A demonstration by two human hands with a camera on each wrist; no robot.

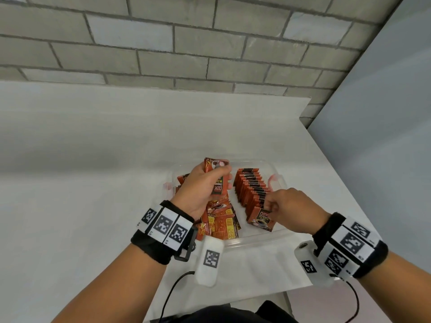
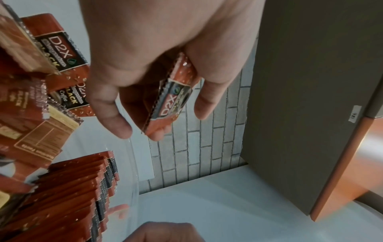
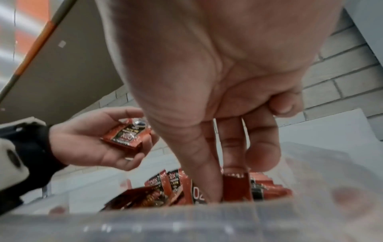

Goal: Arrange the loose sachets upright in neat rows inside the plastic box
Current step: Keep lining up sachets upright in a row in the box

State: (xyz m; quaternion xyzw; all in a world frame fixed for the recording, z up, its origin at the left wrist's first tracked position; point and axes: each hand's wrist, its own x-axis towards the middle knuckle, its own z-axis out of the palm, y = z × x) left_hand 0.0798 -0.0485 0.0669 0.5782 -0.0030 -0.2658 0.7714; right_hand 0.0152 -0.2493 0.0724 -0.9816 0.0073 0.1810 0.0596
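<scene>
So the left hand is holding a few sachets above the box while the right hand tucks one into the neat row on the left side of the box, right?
Almost. The neat row stands on the right side of the plastic box, as the head view shows; the loose sachets lie on the left. The left hand does hold sachets while the right hand tucks one in.

Black wristbands (image 1: pixel 161 249) with white coded tags (image 1: pixel 165 224)

Free gap btwn upright row (image 1: pixel 250 190) & loose pile (image 1: pixel 219 220).

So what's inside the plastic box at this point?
Inside the plastic box: an upright row of sachets on the right, its near end pinched by the right hand, and a loose pile on the left. The left hand, gripping a few sachets, covers part of that pile.
</scene>
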